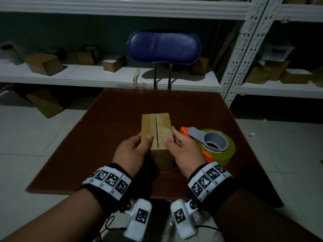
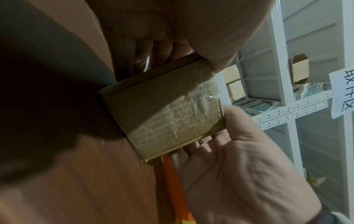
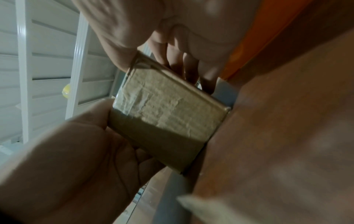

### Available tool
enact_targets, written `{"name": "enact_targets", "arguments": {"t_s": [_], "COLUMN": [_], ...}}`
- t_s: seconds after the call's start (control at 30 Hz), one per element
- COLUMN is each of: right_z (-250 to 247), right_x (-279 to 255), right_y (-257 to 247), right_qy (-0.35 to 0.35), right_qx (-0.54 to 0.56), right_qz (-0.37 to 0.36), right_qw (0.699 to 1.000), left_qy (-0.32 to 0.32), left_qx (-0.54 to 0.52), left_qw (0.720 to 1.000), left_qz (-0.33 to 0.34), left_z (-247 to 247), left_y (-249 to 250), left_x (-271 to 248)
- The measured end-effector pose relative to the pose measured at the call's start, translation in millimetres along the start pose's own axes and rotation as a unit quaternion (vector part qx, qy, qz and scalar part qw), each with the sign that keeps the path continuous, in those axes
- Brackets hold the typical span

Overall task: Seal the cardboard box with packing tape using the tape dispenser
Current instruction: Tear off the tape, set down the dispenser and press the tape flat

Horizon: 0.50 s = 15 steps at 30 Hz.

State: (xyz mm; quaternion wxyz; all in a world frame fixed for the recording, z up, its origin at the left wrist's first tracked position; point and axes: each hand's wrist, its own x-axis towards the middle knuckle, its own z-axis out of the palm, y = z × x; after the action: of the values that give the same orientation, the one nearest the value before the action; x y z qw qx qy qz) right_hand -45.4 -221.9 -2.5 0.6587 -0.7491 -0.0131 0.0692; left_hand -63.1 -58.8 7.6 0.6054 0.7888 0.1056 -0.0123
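Note:
A small cardboard box (image 1: 157, 126) stands in the middle of the dark brown table (image 1: 122, 105), its two top flaps folded down with a bare seam between them. My left hand (image 1: 143, 140) grips the box's left side, thumb on the left flap. My right hand (image 1: 172, 137) grips the right side, thumb on the right flap. The tape dispenser (image 1: 215, 144), orange with a grey handle and a yellowish tape roll, lies on the table just right of my right hand. In the wrist views the box's near end (image 2: 162, 109) (image 3: 168, 112) carries wrinkled clear tape.
A blue chair (image 1: 164, 48) stands behind the table's far edge. White metal shelving (image 1: 244, 49) with several cardboard boxes runs along the back and right. More boxes sit on the tiled floor at the left (image 1: 45, 102).

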Motion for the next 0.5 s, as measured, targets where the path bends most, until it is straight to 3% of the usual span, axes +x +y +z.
{"name": "enact_targets", "arguments": {"t_s": [0.37, 0.5], "right_z": [-0.5, -8.9], "right_x": [-1.2, -4.1], "right_y": [3.7, 4.9], "right_qy": [-0.024, -0.066], "right_qx": [-0.001, 0.029], "right_qz": [-0.012, -0.014], "right_qw": [1.0, 0.997], "left_qy": [-0.006, -0.044], "left_qx": [0.029, 0.002], "left_qw": [0.999, 0.999], "left_qz": [0.028, 0.021], "left_z": [-1.6, -4.5], "left_y": [2.0, 2.7], "left_x": [-3.3, -7.7]}}
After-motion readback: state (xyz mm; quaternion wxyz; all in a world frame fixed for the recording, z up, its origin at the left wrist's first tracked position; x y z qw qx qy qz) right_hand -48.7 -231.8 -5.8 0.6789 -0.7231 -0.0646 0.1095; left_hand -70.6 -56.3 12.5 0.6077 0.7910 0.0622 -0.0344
